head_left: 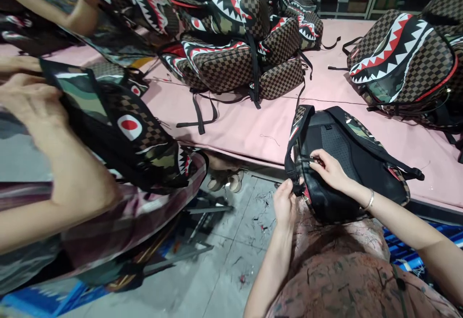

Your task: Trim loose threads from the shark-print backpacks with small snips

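Note:
A backpack (356, 164) rests on my lap and against the table edge, its black padded back facing up. My left hand (285, 202) is closed, pinching the lower end of a black shoulder strap (289, 156) at the bag's left side. My right hand (329, 171) lies over the back panel, fingers closed on what looks like small dark-handled scissors (314, 160) pointing toward the strap. The scissors' tip is hard to make out against the dark bag. The other shoulder strap (379, 147) lies along the bag's right side.
Several checkered shark-mouth backpacks (226, 65) are piled on the pink-covered table (238, 130). Another backpack (405, 62) stands at right. To my left, a co-worker's hands (32, 96) hold a backpack (126, 125). Thread scraps litter the tiled floor (231, 255).

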Available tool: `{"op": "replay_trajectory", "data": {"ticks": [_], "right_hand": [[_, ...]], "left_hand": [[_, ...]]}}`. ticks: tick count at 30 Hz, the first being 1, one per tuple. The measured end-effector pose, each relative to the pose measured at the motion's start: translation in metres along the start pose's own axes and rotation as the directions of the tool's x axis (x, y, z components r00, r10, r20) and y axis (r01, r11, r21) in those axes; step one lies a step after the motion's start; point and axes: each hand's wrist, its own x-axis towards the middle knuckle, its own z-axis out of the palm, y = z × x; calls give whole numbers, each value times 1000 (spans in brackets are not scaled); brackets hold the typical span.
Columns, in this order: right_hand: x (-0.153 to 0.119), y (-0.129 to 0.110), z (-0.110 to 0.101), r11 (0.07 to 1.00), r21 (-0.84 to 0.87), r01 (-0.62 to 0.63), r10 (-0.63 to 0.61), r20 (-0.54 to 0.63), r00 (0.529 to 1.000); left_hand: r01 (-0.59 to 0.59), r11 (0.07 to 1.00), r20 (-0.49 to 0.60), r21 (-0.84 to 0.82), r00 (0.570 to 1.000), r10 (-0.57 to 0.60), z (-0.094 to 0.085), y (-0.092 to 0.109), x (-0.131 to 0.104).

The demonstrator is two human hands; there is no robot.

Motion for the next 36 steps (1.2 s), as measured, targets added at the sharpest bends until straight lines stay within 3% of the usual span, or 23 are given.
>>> {"op": "replay_trajectory", "data": {"ticks": [3,6,29,33,36], "right_hand": [[-13,9,4,977,-92,194,-193,18,981],[-19,12,5,953,-132,271,-269,37,963],[-8,-11,7,854,-358,377,-349,144,926],[-7,-14,6,883,-320,342,-318,126,940],[-4,-12,7,981,-132,139,-137,20,990]], "left_hand": [[17,999,31,-42,999,-16,0,3,0],[28,997,22,-74,999,-26,-1,4,0],[39,999,14,-22,999,-38,6,3,-8],[30,999,3,-34,1000,-30,4,4,-6],[30,999,-1,-18,1000,-30,3,3,-3]]}}
